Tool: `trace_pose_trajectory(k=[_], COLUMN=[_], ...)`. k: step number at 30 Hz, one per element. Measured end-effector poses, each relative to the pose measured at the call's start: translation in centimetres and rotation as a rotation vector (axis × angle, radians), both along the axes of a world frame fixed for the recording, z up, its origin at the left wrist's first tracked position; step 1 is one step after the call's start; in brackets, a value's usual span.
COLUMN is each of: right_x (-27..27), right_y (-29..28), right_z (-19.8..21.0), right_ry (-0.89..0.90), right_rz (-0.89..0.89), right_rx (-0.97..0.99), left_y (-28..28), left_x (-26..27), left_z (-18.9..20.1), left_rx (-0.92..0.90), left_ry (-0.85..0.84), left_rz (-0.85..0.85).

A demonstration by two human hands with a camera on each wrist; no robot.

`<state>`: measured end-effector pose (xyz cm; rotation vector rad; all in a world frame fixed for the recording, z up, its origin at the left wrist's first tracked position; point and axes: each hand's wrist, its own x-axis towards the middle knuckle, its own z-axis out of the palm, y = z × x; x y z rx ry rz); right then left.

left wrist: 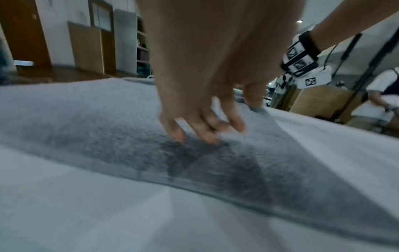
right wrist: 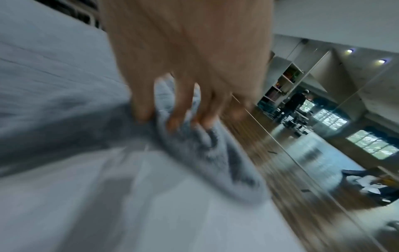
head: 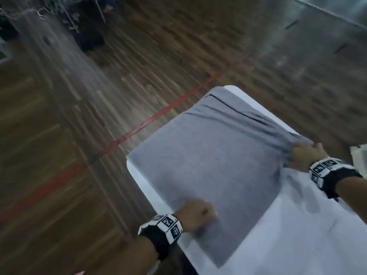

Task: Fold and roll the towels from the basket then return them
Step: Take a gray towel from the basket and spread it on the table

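A grey towel [head: 208, 165] lies spread on the white table [head: 297, 235], reaching its far-left corner. My left hand [head: 198, 214] rests on the towel's near edge. In the left wrist view its fingertips [left wrist: 181, 136] press down on the towel [left wrist: 86, 119] with the thumb held apart. My right hand [head: 305, 153] grips the towel's right corner, and folds run from it toward the far corner. In the right wrist view its fingers [right wrist: 172, 119] dig into the bunched cloth [right wrist: 205, 153] at the table's edge. The basket is not in view.
Wooden floor with a red line [head: 158, 116] surrounds the table on the left and far sides. A white object [head: 359, 155] shows at the right edge. A person [left wrist: 382, 95] stands beyond the table. A mirrored wall [right wrist: 345, 119] runs along the floor.
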<state>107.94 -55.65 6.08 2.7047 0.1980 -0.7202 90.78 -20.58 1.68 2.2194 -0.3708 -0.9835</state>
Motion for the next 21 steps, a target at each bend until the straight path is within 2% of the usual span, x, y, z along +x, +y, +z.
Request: trace_pose_trajectory(k=[1, 2, 3, 5, 7, 9, 13, 16, 21], right_x=[-1.3, -2.3, -2.9, -4.0, -4.5, -4.4, -3.4, -4.3, -11.0], right_y=[0.2, 1.2, 2.7, 5.6, 7.4, 7.8, 6.4, 3.1, -2.9], right_z=[-0.7, -1.3, -2.3, -4.5, -6.7, -7.8, -7.1, -6.6, -6.8], right_ry=[-0.114, -0.176, -0.183, -0.068, 0.001, -0.048, 0.026, 0.116, 0.155], right_rz=[0.043, 0.081, 0.143, 0.185, 0.101, 0.041, -0.017, -0.128, -0.176], right_rx=[0.188, 0.388, 0.536, 0.640, 0.570, 0.492, 0.332, 0.358, 0.396], left_y=[-0.3, -0.4, -0.6, -1.2, -2.2, -3.1, -4.3, -5.0, -9.9], left_x=[0.3, 0.4, 0.4, 0.5, 0.9, 1.4, 2.1, 1.8, -3.2], left_z=[-0.6, -0.9, -1.1, -2.3, -2.9, -3.3, -2.3, -1.5, -0.9], left_rx=[0.190, 0.350, 0.461, 0.525, 0.571, 0.610, 0.671, 0.635, 0.653], left_ry=[-0.270, -0.406, -0.389, -0.243, -0.175, -0.163, -0.057, 0.007, 0.041], left_rz=[0.038, 0.059, 0.035, -0.057, -0.089, -0.089, -0.074, -0.067, -0.085])
